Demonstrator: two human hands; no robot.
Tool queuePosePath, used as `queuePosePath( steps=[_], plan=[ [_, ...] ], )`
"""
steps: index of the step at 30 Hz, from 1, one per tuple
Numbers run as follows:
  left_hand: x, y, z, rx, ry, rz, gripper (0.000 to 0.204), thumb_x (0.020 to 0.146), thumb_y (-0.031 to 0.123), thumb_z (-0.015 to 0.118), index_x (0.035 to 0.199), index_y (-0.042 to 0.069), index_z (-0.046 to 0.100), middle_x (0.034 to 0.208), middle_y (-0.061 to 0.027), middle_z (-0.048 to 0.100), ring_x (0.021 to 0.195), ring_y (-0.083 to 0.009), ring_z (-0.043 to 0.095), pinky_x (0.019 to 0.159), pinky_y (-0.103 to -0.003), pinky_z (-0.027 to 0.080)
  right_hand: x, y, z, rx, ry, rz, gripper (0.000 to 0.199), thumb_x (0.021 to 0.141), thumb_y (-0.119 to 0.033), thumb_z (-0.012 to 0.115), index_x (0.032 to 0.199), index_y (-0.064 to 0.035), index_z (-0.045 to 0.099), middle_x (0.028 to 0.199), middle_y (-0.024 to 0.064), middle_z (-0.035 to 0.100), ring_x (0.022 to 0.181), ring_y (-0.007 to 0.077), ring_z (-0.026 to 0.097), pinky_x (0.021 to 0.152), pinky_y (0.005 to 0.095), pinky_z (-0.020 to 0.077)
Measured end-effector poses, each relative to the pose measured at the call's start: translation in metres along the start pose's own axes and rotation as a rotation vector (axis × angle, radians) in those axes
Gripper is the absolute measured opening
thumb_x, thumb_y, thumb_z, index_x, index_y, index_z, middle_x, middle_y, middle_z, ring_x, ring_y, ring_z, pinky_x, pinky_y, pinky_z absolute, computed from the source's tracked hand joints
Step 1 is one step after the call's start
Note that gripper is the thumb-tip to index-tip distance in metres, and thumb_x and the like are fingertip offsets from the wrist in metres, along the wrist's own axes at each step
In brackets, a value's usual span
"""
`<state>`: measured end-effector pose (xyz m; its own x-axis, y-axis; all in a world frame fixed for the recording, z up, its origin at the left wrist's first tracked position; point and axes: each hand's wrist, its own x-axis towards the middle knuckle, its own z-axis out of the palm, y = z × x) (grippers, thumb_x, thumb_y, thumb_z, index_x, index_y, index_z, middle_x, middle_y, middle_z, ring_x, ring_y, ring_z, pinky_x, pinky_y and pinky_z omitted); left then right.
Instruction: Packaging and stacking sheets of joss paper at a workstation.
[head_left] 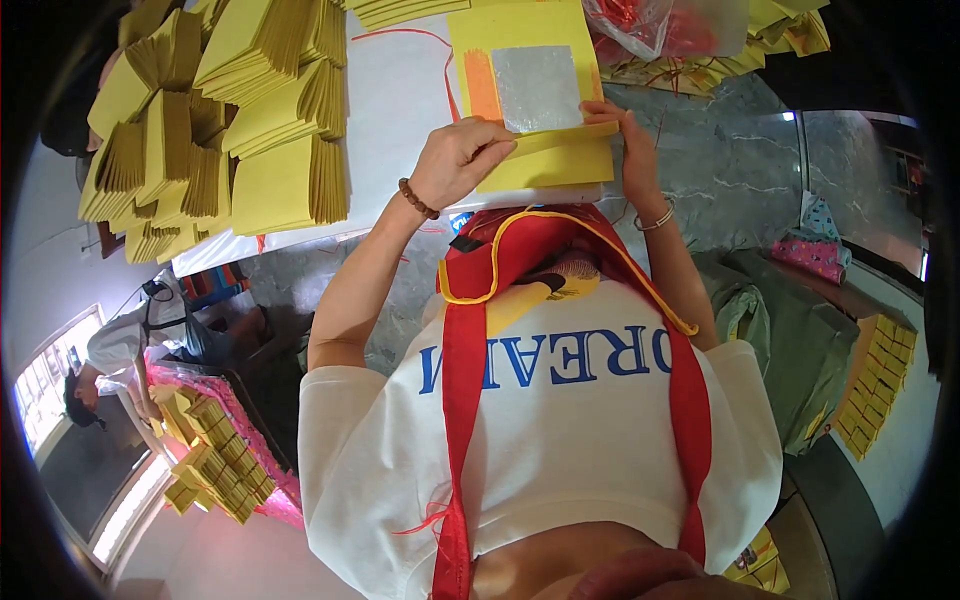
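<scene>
A yellow paper sheet with a silver square and an orange patch lies at the near edge of a white-topped table. Its near part is raised into a narrow fold across the sheet. My left hand, a beaded bracelet at the wrist, pinches the left end of this fold between thumb and fingers. At the opposite end, my right hand grips the fold, its fingertips by the silver square's lower right corner. Beside my left hand a thin red string curves over the tabletop.
Several stacks of folded yellow paper cover the table's left side. A clear plastic bag with red strings sits at the far right. A red apron hangs from my shoulders. Another person sits at left near yellow bundles.
</scene>
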<state>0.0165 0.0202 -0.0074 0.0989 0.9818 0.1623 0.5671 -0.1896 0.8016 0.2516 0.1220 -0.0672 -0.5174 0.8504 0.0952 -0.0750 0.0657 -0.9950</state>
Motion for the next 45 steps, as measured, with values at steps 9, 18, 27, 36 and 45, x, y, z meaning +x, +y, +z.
queuePosePath(
  steps=[9,18,27,36,45],
  plan=[
    [0.000,-0.016,0.000,-0.371,-0.040,-0.319,0.017,0.087,0.016,0.058,0.087,-0.001,0.061,0.066,0.0021,0.052,0.059,-0.0040,0.043,0.052,-0.021,0.037,-0.006,0.008,0.001,0.051,0.022,-0.029,0.029,0.088,-0.020,0.054,0.110,-0.0012,0.060,0.122,0.0099,0.054,0.126,0.0233,0.038,0.105,0.0346,0.0262],
    [0.007,-0.017,0.000,-0.401,-0.096,-0.350,0.019,0.091,0.014,0.055,0.097,-0.002,0.061,0.080,0.0042,0.055,0.074,-0.0027,0.046,0.065,-0.019,0.040,-0.004,-0.003,-0.002,-0.078,-0.041,0.022,0.032,0.078,-0.010,0.066,0.109,-0.0043,0.060,0.126,0.0081,0.052,0.127,0.0230,0.036,0.104,0.0350,0.0280],
    [0.008,-0.019,0.000,-0.388,-0.087,-0.387,0.018,0.089,0.014,0.054,0.093,-0.001,0.062,0.074,0.0061,0.053,0.065,-0.0010,0.043,0.056,-0.018,0.037,-0.002,0.020,-0.009,-0.049,-0.078,-0.040,0.043,0.073,-0.005,0.065,0.116,-0.0057,0.057,0.127,0.0067,0.051,0.128,0.0244,0.036,0.105,0.0356,0.0269],
    [0.008,-0.016,0.004,-0.425,0.029,-0.344,0.023,0.090,0.021,0.054,0.092,-0.001,0.061,0.067,0.0039,0.050,0.059,-0.0029,0.041,0.052,-0.021,0.037,-0.005,-0.004,-0.015,0.305,-0.180,0.153,0.041,0.078,-0.013,0.065,0.116,-0.0039,0.056,0.128,0.0059,0.049,0.127,0.0201,0.035,0.105,0.0325,0.0268],
    [0.003,-0.005,-0.012,-0.473,-0.047,-0.229,0.028,0.086,0.021,0.060,0.108,0.003,0.058,0.092,-0.0031,0.060,0.082,-0.0107,0.053,0.071,-0.025,0.044,0.014,-0.012,-0.007,-0.221,-0.172,0.034,0.030,0.084,-0.017,0.060,0.110,-0.0021,0.057,0.109,0.0024,0.055,0.100,0.0109,0.048,0.089,0.0266,0.0373]
  ],
)
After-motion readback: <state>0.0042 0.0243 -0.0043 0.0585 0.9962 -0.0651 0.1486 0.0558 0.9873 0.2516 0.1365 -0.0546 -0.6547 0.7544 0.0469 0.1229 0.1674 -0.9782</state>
